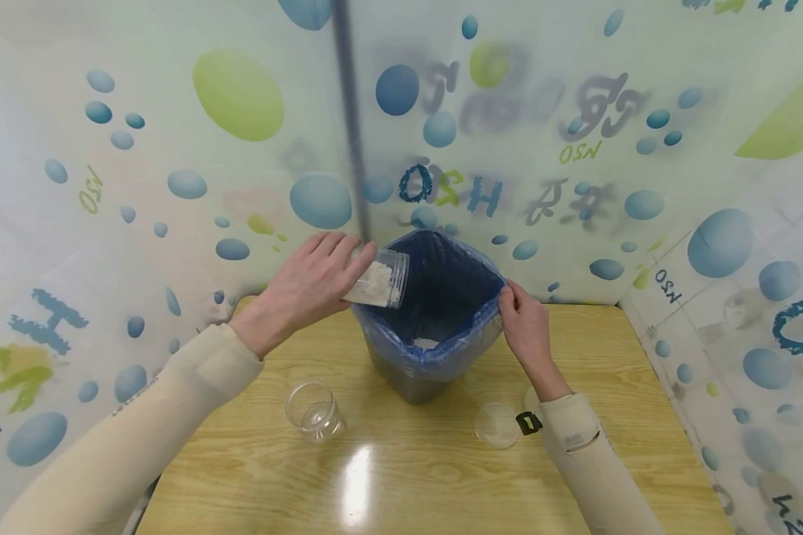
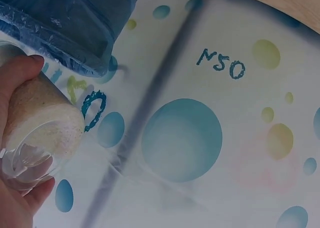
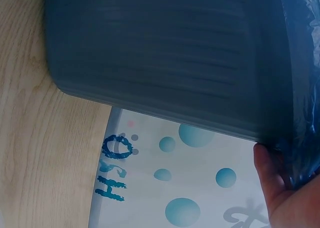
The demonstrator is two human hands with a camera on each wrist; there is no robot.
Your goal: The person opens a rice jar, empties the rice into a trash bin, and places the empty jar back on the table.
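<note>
My left hand (image 1: 317, 279) grips a clear jar (image 1: 380, 279) laid over on its side, its mouth over the left rim of a grey trash bin (image 1: 411, 379). Whitish, grainy powder lies inside the jar; the left wrist view shows the jar's base (image 2: 37, 153) between thumb and fingers. A blue bag (image 1: 455, 282) lines the bin and folds over its rim. Down inside the liner shows a small white patch (image 1: 426, 343). With thumb and fingers, my right hand (image 1: 525, 319) pinches the bin's right rim and the bag there.
An uncovered clear glass jar (image 1: 314, 411) stands on the wooden table (image 1: 254, 483), left of the bin. Near my right wrist lies a clear round lid (image 1: 497, 426), with another pale disc (image 1: 531, 400) partly hidden by the wrist. Patterned curtains (image 1: 241, 200) enclose the table's back and sides.
</note>
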